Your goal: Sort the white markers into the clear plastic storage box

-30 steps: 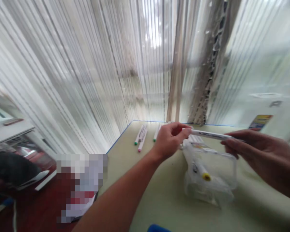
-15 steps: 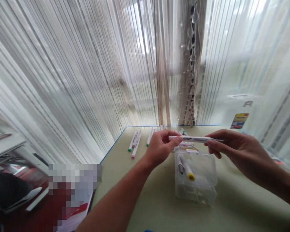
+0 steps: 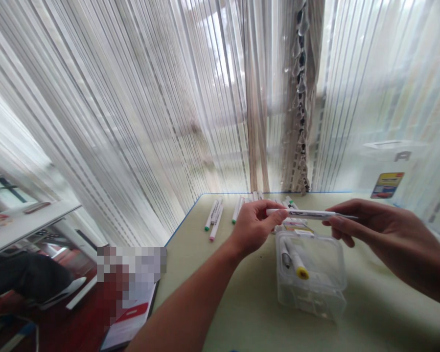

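Note:
Both hands hold a white marker [image 3: 311, 214] level above a clear plastic box [image 3: 337, 288]. My left hand [image 3: 252, 227] is closed, pinching the marker's left end between thumb and fingers. My right hand [image 3: 376, 227] pinches its right end, where a thin greyish tip shows against the fingers; whether the cap is on I cannot tell. On the box lie a marker with a yellow end [image 3: 302, 272] and a marker with a grey end [image 3: 286, 259]. Behind the hands, more markers are partly hidden, among them a green-ended one [image 3: 290, 202].
On the table's [image 3: 249, 293] left side lie a green-ended marker [image 3: 209, 222] and a pink-ended marker [image 3: 214, 230], with others nearby. A clear container with a label [image 3: 387, 185] stands at the back right. String curtains [image 3: 150, 122] hang behind. A person's dark-clothed leg [image 3: 29, 274] shows at left.
The view has turned slightly left, so everything sits farther right in the picture. Both hands keep their hold on the white marker, with little movement relative to the box.

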{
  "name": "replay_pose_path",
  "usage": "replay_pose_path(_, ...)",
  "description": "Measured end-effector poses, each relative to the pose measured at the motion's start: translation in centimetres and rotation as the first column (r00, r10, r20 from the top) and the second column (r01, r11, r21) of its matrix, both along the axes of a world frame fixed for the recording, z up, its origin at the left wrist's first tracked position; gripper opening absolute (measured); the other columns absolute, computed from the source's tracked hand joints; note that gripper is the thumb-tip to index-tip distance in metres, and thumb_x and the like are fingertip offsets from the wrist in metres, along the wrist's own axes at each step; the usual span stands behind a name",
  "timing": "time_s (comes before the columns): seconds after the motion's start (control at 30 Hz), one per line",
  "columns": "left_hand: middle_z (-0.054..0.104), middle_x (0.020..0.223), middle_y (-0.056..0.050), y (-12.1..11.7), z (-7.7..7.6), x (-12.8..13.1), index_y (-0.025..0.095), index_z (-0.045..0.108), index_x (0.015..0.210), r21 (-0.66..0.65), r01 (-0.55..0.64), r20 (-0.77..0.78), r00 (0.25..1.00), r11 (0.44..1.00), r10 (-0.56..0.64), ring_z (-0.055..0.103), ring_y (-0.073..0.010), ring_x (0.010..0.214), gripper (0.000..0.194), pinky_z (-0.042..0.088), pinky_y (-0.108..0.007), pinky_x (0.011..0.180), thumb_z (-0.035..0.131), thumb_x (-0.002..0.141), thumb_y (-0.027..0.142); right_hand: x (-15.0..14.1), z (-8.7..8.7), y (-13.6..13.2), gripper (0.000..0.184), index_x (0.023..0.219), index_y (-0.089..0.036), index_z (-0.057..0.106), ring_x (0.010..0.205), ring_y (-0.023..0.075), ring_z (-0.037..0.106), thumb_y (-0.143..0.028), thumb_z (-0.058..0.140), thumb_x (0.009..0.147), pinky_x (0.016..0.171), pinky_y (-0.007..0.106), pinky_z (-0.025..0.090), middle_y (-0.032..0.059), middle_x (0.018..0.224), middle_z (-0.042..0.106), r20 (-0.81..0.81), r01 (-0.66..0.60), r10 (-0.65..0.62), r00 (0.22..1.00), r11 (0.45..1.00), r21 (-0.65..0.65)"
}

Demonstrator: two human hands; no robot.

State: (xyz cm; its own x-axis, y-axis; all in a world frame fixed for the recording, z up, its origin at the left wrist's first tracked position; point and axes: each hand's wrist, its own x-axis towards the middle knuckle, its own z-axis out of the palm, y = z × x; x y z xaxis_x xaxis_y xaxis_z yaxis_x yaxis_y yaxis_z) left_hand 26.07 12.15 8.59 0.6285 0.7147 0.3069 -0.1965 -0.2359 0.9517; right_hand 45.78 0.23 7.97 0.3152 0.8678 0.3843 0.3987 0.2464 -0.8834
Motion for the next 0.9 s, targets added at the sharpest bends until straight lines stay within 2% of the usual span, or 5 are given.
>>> replay_pose_path(0.17,0.054,0.057,0.003,0.05,-0.14,-0.02,0.010,0.073,0.085,-0.013,0.004,0.010,1.000,1.000,-0.004,0.044,-0.0066,0.051,0.036,0.035,-0.022,0.050,0.082,0.070,0.042,0.20,-0.17,0.00,0.031,0.080,-0.021,0.072,0.061,0.0172,0.055,-0.051,0.076,0.077,0.054,0.028,0.044,0.0039,0.065,0.066,0.002,-0.011,0.011,1.000,1.000,-0.007)
replay_pose_path(0.4,0.059,0.062,-0.001,0.30,-0.37,-0.09,0.011,0.074,0.087,-0.010,-0.003,-0.005,1.000,1.000,0.003,0.049,-0.0078,0.053,0.031,0.037,-0.021,0.050,0.076,0.076,0.039,-0.10,0.21,0.09,0.035,0.072,-0.020,0.071,0.058,0.0185,0.054,-0.055,0.075,0.074,0.051,0.029,0.044,0.0047,0.061,0.062,0.009,0.003,-0.003,1.000,1.000,-0.024)
replay_pose_path(0.63,0.058,0.062,0.000,0.16,-0.38,-0.09,0.011,0.072,0.087,-0.006,-0.008,0.004,1.000,1.000,0.008,0.047,-0.0067,0.051,0.026,0.036,-0.021,0.049,0.074,0.079,0.036,0.09,-0.16,0.15,0.031,0.078,-0.020,0.074,0.059,0.0183,0.055,-0.051,0.075,0.077,0.052,0.029,0.044,0.0049,0.063,0.063,-0.002,-0.009,0.009,1.000,1.000,-0.018)
replay_pose_path(0.9,0.057,0.061,0.001,0.26,-0.44,-0.04,0.010,0.071,0.088,-0.025,0.012,0.008,1.000,1.000,-0.012,0.047,-0.0070,0.051,0.026,0.035,-0.021,0.048,0.073,0.079,0.035,0.29,-0.56,0.42,0.034,0.079,-0.020,0.076,0.057,0.0194,0.058,-0.053,0.078,0.072,0.050,0.029,0.047,0.0063,0.062,0.066,-0.048,-0.007,0.005,0.999,0.999,-0.035)
